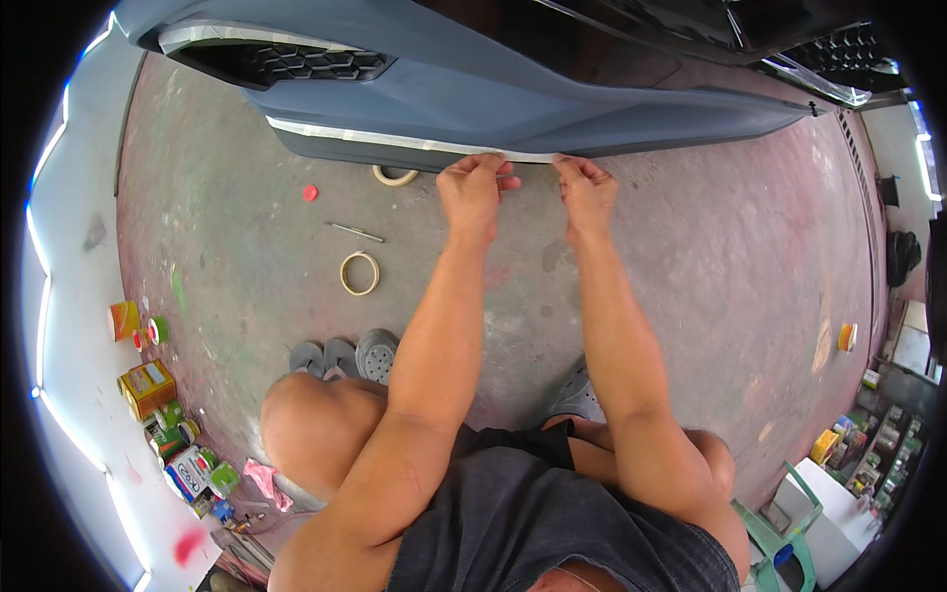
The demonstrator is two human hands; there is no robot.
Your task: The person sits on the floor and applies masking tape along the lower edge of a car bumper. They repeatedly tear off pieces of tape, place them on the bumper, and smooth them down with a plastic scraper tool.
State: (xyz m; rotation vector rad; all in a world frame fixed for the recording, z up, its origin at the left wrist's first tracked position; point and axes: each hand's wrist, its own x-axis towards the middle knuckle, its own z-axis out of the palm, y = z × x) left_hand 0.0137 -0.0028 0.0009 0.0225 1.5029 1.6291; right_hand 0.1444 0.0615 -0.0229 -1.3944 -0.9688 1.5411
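A pale strip of masking tape [395,137] runs along the lower edge of a blue-grey car bumper [473,109]. My left hand [473,197] pinches the strip against that edge with thumb and forefinger, its other fingers loosely curled. A short way to the right, my right hand [590,192] is closed on the tape's end. Between the two hands the strip is stretched straight along the bumper. More pale tape [247,37] borders the upper rim of the black honeycomb grille [316,65] at the left.
On the concrete floor [671,257] lie a tape roll [360,273], a pen-like tool [355,232] and a red cap [311,193]. A second roll [395,178] sits partly under the bumper. Paint cans [148,387] line the left wall; a green plastic chair [789,533] stands lower right.
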